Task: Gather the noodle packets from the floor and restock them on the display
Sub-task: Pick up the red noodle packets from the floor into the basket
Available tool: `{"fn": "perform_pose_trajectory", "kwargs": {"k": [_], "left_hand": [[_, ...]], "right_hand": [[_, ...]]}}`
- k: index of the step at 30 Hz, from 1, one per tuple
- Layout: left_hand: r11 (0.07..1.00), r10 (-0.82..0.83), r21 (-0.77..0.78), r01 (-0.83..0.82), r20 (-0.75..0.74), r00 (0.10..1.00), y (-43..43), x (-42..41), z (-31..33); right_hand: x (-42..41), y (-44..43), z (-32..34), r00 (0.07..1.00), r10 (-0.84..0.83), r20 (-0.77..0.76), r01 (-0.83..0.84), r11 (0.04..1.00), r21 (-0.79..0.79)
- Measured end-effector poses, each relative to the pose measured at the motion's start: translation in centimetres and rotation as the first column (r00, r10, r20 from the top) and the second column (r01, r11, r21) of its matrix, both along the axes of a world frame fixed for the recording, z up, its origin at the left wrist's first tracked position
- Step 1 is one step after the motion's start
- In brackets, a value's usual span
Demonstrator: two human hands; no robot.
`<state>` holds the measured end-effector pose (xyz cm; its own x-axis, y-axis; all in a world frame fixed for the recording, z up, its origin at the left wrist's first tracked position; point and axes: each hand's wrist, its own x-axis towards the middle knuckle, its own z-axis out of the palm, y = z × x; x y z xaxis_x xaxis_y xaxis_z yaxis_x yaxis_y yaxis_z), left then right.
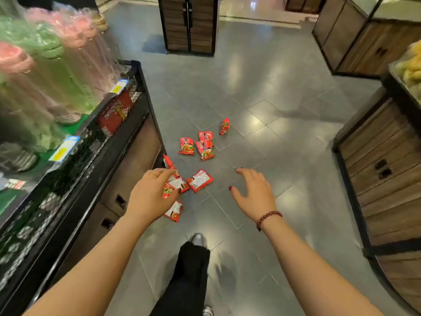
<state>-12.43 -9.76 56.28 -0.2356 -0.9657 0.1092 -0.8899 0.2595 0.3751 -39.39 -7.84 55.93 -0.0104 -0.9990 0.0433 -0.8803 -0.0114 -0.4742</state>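
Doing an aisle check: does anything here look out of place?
Yes. Red plastic noodle packets lie scattered on the grey tiled floor beside the black mesh display, some face down, one pair overlapping. Both hands are open, holding none.

Glossy plastic noodle packets [200, 180], polished grey floor tiles [262, 92], black metal mesh display [127, 99], seemingly wooden cabinets [385, 174]

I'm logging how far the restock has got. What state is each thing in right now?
Left hand: open, empty, fingers spread above the near packets.
Right hand: open, empty, over bare floor.
Near noodle packets: scattered on the floor, some overlapping, not yet picked up.
Middle noodle packets: on the floor, two overlapping.
Far noodle packet: alone on the floor, tilted.
Display basket: holds one red packet.
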Motion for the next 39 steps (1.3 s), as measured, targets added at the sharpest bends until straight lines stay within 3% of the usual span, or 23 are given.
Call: {"fn": "perform_pose_trajectory", "kwargs": {"k": [11, 21, 30, 39], "left_hand": [[0.999, -0.003, 0.034, 0.004, -0.028, 1.000, -24.7, -5.2, -3.3], [0.993, 0.078, 0.084, -0.078, -0.005, 0.997, -40.6, -12.1, -4.0], [0.939, 0.314, 0.140, -0.315, 0.034, 0.949, -50.4, -19.6, -4.9], [0.832, 0.523, 0.190, -0.522, 0.047, 0.851, -57.1, -17.6, -7.0]], "right_hand": [[-5.4, -23.8, -2.1, 0.997, 0.062, -0.046, -0.059, 0.995, 0.076], [-12.4, -42.5, -4.1, 0.989, 0.144, -0.047, -0.137, 0.984, 0.116], [-18.5, -59.6, -5.5, 0.925, 0.378, -0.032, -0.368, 0.916, 0.161], [-15.2, -71.6, -8.6, 0.837, 0.545, -0.056, -0.501, 0.802, 0.325]]}}
